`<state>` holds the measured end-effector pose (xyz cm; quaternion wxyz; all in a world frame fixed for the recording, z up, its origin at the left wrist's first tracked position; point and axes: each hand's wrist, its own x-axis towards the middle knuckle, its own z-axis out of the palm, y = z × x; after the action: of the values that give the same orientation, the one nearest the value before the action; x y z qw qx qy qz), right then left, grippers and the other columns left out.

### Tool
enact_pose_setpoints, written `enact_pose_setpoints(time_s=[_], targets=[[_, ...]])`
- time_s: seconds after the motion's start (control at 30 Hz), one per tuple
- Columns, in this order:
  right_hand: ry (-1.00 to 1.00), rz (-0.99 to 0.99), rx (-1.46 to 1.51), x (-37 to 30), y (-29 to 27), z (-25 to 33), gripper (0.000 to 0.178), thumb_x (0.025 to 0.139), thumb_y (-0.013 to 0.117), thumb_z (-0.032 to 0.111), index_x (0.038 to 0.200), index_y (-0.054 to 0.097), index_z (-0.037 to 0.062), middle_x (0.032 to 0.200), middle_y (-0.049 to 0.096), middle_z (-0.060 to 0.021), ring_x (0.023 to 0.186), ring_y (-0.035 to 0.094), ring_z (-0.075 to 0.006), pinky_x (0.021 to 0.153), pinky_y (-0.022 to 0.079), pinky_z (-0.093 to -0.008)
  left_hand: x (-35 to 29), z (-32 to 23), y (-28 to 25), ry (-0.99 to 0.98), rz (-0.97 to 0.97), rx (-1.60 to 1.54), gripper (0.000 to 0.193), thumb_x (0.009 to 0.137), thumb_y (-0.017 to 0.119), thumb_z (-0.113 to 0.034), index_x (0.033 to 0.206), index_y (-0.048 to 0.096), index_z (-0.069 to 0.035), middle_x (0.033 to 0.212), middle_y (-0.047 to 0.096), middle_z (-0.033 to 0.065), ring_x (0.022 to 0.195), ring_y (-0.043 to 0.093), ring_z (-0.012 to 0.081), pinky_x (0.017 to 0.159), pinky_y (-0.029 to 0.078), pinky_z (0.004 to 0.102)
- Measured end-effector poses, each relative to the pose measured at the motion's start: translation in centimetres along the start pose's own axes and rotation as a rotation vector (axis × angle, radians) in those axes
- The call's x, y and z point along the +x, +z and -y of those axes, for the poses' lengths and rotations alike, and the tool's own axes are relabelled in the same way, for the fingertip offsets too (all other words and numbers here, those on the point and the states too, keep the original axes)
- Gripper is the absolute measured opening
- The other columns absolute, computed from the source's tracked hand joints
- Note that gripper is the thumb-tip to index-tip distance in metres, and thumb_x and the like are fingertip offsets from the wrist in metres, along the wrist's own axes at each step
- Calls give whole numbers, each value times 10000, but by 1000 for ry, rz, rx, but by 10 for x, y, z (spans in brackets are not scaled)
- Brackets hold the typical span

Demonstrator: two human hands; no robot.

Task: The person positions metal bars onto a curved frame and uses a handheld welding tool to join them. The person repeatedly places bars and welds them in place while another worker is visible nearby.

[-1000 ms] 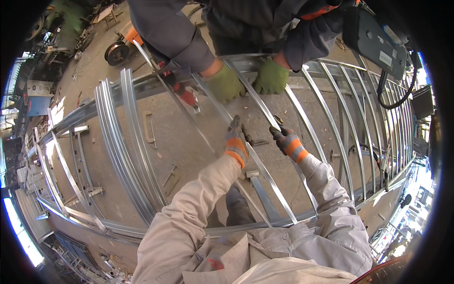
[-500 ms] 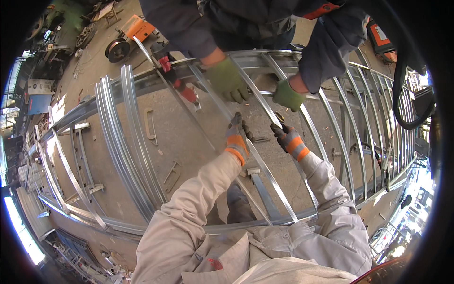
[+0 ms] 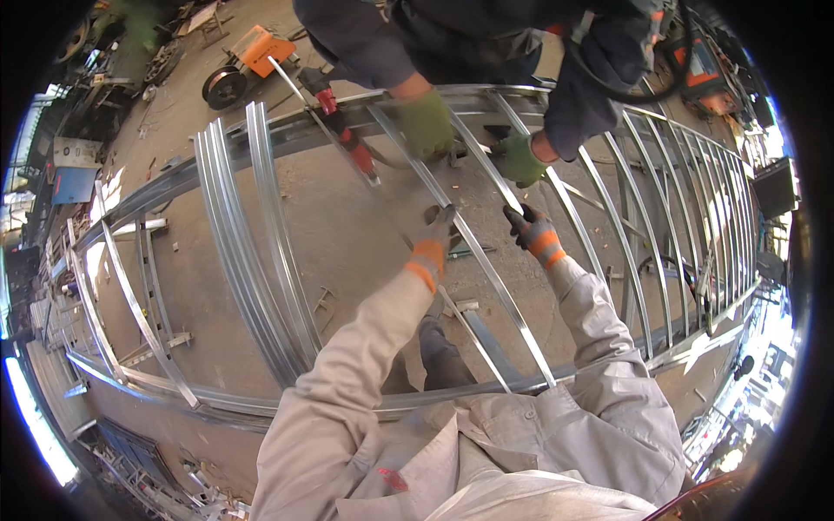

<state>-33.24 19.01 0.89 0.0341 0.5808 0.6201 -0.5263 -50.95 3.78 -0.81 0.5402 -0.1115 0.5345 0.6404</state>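
My left hand (image 3: 437,233), in a grey and orange work glove, is closed round a long silver metal bar (image 3: 499,291) lying across a curved metal frame (image 3: 239,404). My right hand (image 3: 532,231), gloved alike, grips the neighbouring metal bar (image 3: 480,154) near its middle. Across from me a co-worker in dark clothes leans over the frame. The co-worker's green-gloved hand (image 3: 426,126) is at the far part of my left bar. Their other green-gloved hand (image 3: 524,162) is beside the bar in my right hand, near a small dark thing I cannot make out.
A stack of metal channels (image 3: 228,234) lies across the frame to the left. A red and black power tool (image 3: 352,148) is at the far rail. Behind it stands an orange machine (image 3: 261,50) with a wire spool (image 3: 223,88). More crossbars (image 3: 653,213) fill the right side.
The view has shifted slightly, and things at the left appear farther right. The co-worker's right-hand-side glove has come closer to the bar in my right hand. Both my hands keep their grip.
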Motion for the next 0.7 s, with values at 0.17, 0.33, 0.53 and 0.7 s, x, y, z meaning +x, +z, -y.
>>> enact_pose_setpoints(time_s=[0.17,0.33,0.53,0.7], targets=[[-793,-603,-353,-65,19,-14,506,879,774,281,1316,615,80,1184,682,-153,1057,657,-362,891,543,-456,-107,-29,-97,524,208,122,595,985,659,-248,1498,420,-66,1422,543,115,1227,583,251,1010,501,388],[-921,-245,-223,-170,100,-25,613,829,806,195,1385,566,103,1287,635,-176,1144,611,-385,967,511,-470,-171,-79,-250,971,-177,553,744,949,708,-382,1526,391,-34,1442,525,134,1242,563,245,1048,464,401],[-373,396,245,-216,252,-47,854,828,809,266,1550,383,106,1362,599,-180,1307,533,-318,1088,441,-426,-145,-44,-450,736,-527,622,770,979,654,-428,1556,337,-30,1416,542,124,1247,560,252,1073,458,442],[-79,770,633,-207,338,-47,825,870,798,269,1557,370,108,1395,590,-114,1278,566,-232,1055,464,-368,-137,15,-512,119,90,-80,757,963,666,-452,1553,357,-91,1373,578,77,1246,568,247,1047,490,437]])
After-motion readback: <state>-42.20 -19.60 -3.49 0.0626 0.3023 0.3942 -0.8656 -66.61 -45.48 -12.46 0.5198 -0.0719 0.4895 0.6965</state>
